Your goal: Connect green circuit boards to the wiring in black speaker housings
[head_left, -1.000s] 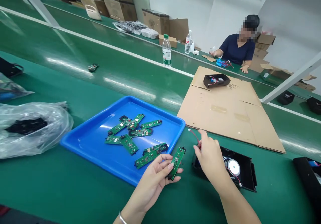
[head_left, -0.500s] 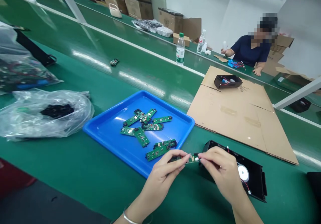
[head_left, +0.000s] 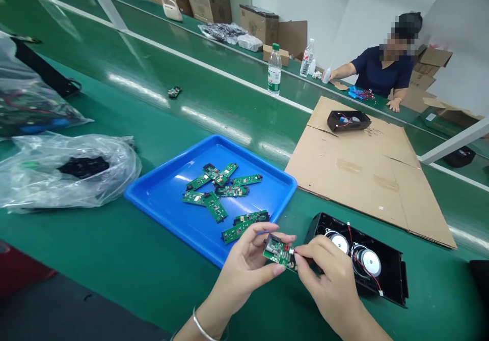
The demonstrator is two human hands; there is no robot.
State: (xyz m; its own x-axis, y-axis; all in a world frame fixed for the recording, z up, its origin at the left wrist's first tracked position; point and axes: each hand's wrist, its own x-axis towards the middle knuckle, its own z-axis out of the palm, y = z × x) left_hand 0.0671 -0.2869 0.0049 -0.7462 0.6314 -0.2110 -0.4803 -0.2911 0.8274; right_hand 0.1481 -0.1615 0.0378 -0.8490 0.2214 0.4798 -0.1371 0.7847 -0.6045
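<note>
My left hand (head_left: 248, 259) is closed around the edges of a small green circuit board (head_left: 274, 250), holding it above the table. The board's face, with a red part and a white connector (head_left: 291, 251), is turned up toward me. My right hand (head_left: 328, 270) pinches at the board's right end, beside that connector; its fingertips partly cover this spot. Just behind my right hand lies an open black case (head_left: 393, 275) with two round speakers (head_left: 370, 263) and red-black wires ending in white plugs. More green circuit boards (head_left: 215, 206) lie in a blue tray (head_left: 153, 203).
A flat cardboard sheet (head_left: 359, 188) carries another black case (head_left: 348, 121). Clear plastic bags (head_left: 110, 150) lie at the left. A bottle (head_left: 274, 71) stands on the green line behind. Across it sits a co-worker (head_left: 382, 71), one hand at a small white bottle (head_left: 326, 75).
The circuit board has been tipped so its face shows, and my left fingers have spread around it. My right hand has shifted slightly left and down, uncovering both speakers. The co-worker's white bottle has been lowered.
</note>
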